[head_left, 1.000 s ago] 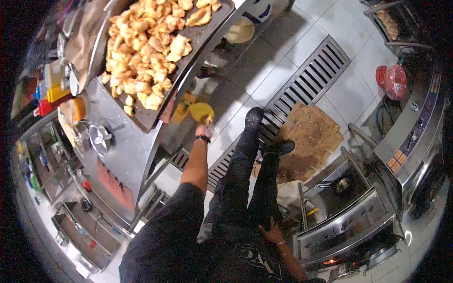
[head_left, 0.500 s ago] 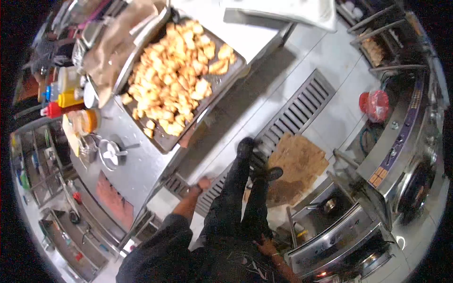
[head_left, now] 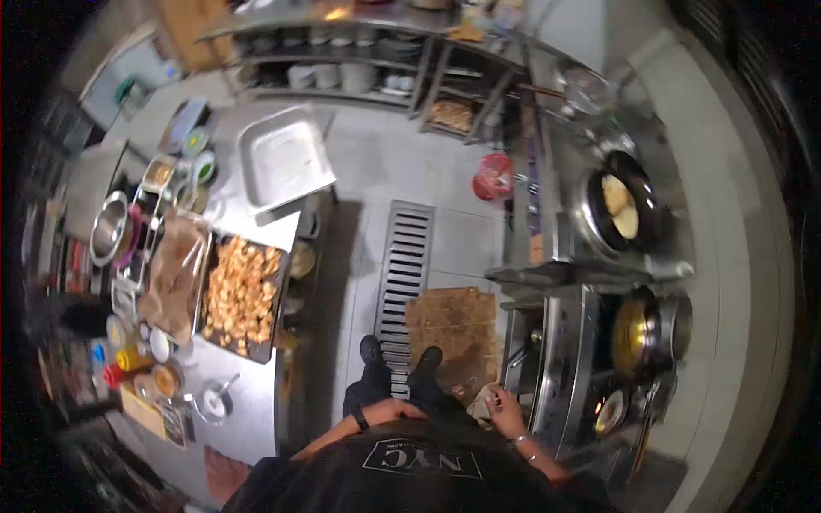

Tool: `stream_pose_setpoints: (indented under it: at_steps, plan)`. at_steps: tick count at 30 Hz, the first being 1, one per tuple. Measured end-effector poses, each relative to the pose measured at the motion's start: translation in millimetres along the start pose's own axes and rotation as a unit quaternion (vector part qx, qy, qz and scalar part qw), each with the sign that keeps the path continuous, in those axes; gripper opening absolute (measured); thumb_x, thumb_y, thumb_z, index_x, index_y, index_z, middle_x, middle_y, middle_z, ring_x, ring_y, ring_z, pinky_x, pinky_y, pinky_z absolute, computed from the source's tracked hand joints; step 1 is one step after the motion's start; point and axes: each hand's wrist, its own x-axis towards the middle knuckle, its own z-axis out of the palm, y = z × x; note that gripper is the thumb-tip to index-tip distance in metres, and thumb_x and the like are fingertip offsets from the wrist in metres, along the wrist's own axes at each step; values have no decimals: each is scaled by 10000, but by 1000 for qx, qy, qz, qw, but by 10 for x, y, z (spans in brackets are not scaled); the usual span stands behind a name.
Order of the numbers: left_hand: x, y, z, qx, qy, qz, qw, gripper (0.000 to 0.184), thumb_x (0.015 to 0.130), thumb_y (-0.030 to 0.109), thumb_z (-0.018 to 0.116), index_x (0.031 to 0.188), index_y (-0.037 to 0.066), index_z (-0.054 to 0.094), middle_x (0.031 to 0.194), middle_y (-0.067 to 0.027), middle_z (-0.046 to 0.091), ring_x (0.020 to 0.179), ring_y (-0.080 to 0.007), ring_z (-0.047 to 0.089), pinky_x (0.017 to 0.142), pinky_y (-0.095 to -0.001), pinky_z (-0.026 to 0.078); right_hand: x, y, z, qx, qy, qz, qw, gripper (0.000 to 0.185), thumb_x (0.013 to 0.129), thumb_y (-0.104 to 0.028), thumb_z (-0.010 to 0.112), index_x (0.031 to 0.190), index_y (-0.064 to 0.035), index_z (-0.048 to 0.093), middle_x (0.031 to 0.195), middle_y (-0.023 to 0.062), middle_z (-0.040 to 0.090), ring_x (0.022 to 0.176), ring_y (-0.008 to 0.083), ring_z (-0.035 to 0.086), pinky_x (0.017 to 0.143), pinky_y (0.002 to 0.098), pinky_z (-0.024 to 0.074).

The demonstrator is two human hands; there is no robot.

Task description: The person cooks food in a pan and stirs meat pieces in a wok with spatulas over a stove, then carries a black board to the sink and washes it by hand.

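My left hand (head_left: pixel 398 409) lies against the front of my dark shirt (head_left: pixel 342 474), fingers stretched out and partly hidden, with nothing seen in it. My right hand (head_left: pixel 506 412) is at my right side near the stove front, its fingers closed on a beige cloth (head_left: pixel 481 403). On the steel table to my left is a dark baking tray (head_left: pixel 242 349) spread with golden-brown fried pieces (head_left: pixel 244 289). Brown paper (head_left: pixel 174 278) lies beside that tray.
To my right stand a pan with pale rounds (head_left: pixel 620 205) and a pan of yellow oil (head_left: pixel 634 335). A flattened cardboard sheet (head_left: pixel 453 333) and a floor drain grate (head_left: pixel 406 256) lie ahead. A white tray (head_left: pixel 286 158) sits on the table's far end; squeeze bottles (head_left: pixel 130 359) stand left.
My view has turned toward the stove and aisle. My left hand has come from beside the table to my shirt front. My right hand has moved out to the right with a cloth.
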Motion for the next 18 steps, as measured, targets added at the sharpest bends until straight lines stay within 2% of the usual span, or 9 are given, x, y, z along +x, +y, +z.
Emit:
stream_pose_setpoints:
  at_steps: [1, 3, 5, 6, 9, 11, 13, 15, 18]
  plan:
    - [94, 75, -62, -31, -65, -4, 997, 320, 891, 154, 630, 1196, 53, 636, 1086, -126, 693, 968, -228, 664, 837, -343, 509, -102, 33, -51, 33, -33, 86, 995, 377, 869, -244, 663, 1175, -33, 605, 1016, 163, 636, 935, 299, 612, 808, 391, 489]
    - [265, 315, -269, -18, -86, -19, 996, 306, 872, 130, 649, 1167, 47, 657, 969, -126, 713, 856, -194, 666, 785, -336, 516, -293, 108, -103, 35, 24, 68, 997, 322, 863, -244, 676, 1120, -52, 643, 931, 131, 650, 857, 266, 632, 738, 367, 504]
    - [472, 332, -401, 50, -135, -41, 989, 297, 877, 134, 652, 1158, 37, 659, 963, -120, 706, 860, -197, 655, 791, -333, 512, -558, 67, -134, 52, 4, -77, 996, 308, 837, -210, 689, 1109, -70, 652, 932, 124, 646, 865, 265, 630, 738, 365, 498]
    - [589, 266, -440, 59, -161, -44, 984, 297, 877, 134, 652, 1158, 37, 659, 963, -120, 706, 860, -197, 655, 791, -333, 512, -594, 337, 56, 145, -95, -41, 984, 269, 851, -185, 645, 1102, -87, 659, 975, 112, 641, 900, 277, 621, 772, 369, 486]
    - [873, 232, -568, 110, -210, 23, 971, 294, 882, 144, 653, 1151, 24, 653, 1020, -113, 685, 923, -206, 636, 814, -337, 504, -554, 464, 351, 179, -136, -108, 968, 239, 891, -163, 557, 1094, -87, 659, 1037, 107, 635, 965, 301, 606, 832, 381, 469]
    - [996, 637, -639, 202, -263, 33, 943, 314, 869, 146, 664, 1151, 13, 636, 1113, -123, 638, 1026, -234, 597, 845, -346, 491, -438, 545, 616, 104, -72, -157, 980, 257, 924, -153, 483, 1097, -75, 657, 1067, 114, 623, 1023, 326, 589, 907, 393, 445]
    - [1010, 1071, -605, 161, -307, 14, 938, 319, 862, 136, 666, 1153, 11, 629, 1138, -137, 618, 1055, -260, 577, 865, -358, 481, -402, 321, 568, 205, 6, -193, 959, 271, 901, -141, 496, 1107, -43, 642, 1094, 131, 636, 1061, 329, 592, 937, 388, 441]
    - [1064, 1019, -645, 121, -326, -11, 938, 325, 855, 126, 668, 1155, 10, 622, 1164, -152, 599, 1085, -286, 556, 886, -369, 472, -110, 470, 990, 201, -71, -111, 971, 307, 877, -125, 508, 1146, -29, 621, 1134, 144, 646, 1088, 325, 594, 963, 383, 431]
    - [1076, 637, -724, 171, -335, 34, 926, 345, 864, 210, 665, 1146, 17, 624, 1159, -174, 584, 1140, -334, 510, 970, -410, 417, 5, 272, 853, 189, -120, -103, 969, 333, 888, -126, 486, 1185, -32, 603, 1159, 148, 651, 1107, 307, 599, 958, 391, 434]
